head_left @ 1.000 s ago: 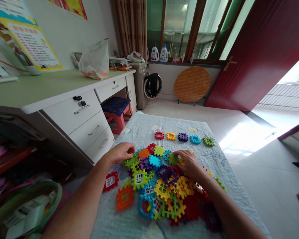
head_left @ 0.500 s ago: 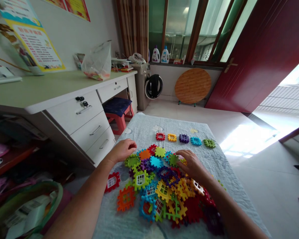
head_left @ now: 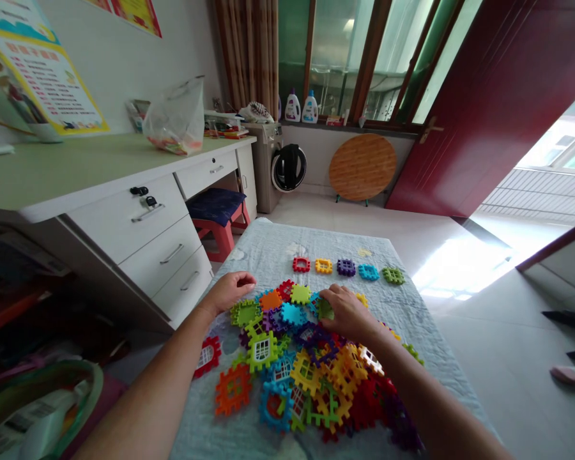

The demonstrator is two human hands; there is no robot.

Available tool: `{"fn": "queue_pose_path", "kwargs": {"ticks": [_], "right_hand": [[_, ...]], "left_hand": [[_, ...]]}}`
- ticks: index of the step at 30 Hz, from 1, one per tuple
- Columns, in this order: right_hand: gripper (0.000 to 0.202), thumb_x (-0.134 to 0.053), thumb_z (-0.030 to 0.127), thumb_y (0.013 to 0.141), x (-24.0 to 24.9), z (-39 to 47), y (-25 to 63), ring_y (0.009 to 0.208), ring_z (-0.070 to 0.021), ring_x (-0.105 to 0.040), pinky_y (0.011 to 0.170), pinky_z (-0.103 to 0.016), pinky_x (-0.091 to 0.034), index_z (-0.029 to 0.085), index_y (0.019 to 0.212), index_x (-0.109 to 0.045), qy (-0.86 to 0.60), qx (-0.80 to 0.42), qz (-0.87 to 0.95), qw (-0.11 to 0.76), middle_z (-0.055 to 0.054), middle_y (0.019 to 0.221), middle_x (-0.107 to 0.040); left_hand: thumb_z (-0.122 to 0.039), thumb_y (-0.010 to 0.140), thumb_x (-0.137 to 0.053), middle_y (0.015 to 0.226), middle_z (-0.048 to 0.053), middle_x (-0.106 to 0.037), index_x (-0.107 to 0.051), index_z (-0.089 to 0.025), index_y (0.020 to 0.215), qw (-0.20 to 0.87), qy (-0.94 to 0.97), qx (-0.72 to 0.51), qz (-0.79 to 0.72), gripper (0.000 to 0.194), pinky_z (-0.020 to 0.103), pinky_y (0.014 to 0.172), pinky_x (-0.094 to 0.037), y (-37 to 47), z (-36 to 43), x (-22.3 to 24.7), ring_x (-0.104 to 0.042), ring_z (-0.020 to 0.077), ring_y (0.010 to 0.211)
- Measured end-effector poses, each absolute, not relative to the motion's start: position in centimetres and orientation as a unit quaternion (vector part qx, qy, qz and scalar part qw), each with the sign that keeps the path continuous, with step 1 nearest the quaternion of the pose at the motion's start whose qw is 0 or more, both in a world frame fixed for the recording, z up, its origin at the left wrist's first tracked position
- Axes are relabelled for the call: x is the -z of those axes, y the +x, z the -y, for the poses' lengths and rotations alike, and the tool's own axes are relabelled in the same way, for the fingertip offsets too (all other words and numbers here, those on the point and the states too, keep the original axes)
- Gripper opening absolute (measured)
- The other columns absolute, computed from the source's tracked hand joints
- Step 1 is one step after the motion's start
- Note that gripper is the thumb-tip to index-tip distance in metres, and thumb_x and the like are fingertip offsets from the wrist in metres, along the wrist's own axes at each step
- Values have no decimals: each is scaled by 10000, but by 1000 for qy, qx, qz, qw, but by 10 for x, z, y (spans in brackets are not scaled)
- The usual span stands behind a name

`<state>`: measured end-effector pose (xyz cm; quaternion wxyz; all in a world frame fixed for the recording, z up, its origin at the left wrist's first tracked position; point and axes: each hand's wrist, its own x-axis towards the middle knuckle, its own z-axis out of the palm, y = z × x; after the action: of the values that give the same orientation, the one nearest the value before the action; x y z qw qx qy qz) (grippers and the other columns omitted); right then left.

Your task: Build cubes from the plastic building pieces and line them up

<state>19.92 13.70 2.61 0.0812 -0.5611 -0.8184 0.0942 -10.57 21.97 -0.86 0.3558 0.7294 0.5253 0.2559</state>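
Risks, biggest first. Surface (head_left: 268, 241) under a pale blue quilted cloth, lower middle of frame: soft and wrinkled, so it could bunch under a dragging forearm and shift everything on it. Heap of multicoloured, notched plastic building pieces (head_left: 306, 372), lower centre: they overlap, so teeth could snag and one pull might topple neighbours. Spaced row on the cloth above the heap, centre to right of centre: red (head_left: 301, 264), yellow (head_left: 323, 266), purple (head_left: 345, 267), blue (head_left: 368, 272) and green (head_left: 393, 275) notched square plastic frames. A careless reach would knock it crooked. Red notched plastic square with a white lattice (head_left: 207, 356), left of the heap, is partly behind the left forearm; an elbow swing could push it.

Fingers: right hand (head_left: 347, 312), just right of centre, has them bent over the right side of a green notched plastic square (head_left: 324, 310) at the heap's top; touching, can't tell if pinched. Left hand (head_left: 227, 292), left of centre: loosely curled, no piece visible, can't tell if tips meet.
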Motion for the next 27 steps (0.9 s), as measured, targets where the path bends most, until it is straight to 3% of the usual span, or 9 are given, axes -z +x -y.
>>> {"fn": "queue_pose_path", "kwargs": {"ticks": [6,12,17,27], "right_hand": [[469,-626,256,681,-35,-144,240,852,-203,-590,764,-310,-453,181,1139,-564,-563,-104,790,218,-83,991,-627],[421,-602,251,684,-36,-179,357,823,-191,-607,750,-307,-494,159,1095,-587,-654,-61,702,275,-89,987,-621],[478,-610,196,649,-18,-200,414,841,-194,-609,770,-298,-491,129,1120,-573,-676,-44,709,198,-110,1030,-625],[490,-630,174,590,-5,-212,411,946,-237,-606,854,-313,-463,145,1079,-635,-672,-52,729,117,-110,1079,-640]], "left_hand": [[-441,731,-571,826,29,-688,-639,-169,843,357,728,-240,-535,302,288,741,-484,-105,-219,6,-625,196,779],[-477,706,-585,842,36,-701,-642,-175,853,368,720,-234,-540,341,293,749,-490,-103,-220,7,-637,214,800],[-489,671,-597,845,38,-707,-655,-181,838,363,717,-230,-549,355,300,743,-491,-101,-219,4,-638,224,791],[-511,677,-593,855,37,-705,-659,-188,839,367,716,-225,-549,368,310,768,-490,-102,-219,5,-635,233,826]]}}
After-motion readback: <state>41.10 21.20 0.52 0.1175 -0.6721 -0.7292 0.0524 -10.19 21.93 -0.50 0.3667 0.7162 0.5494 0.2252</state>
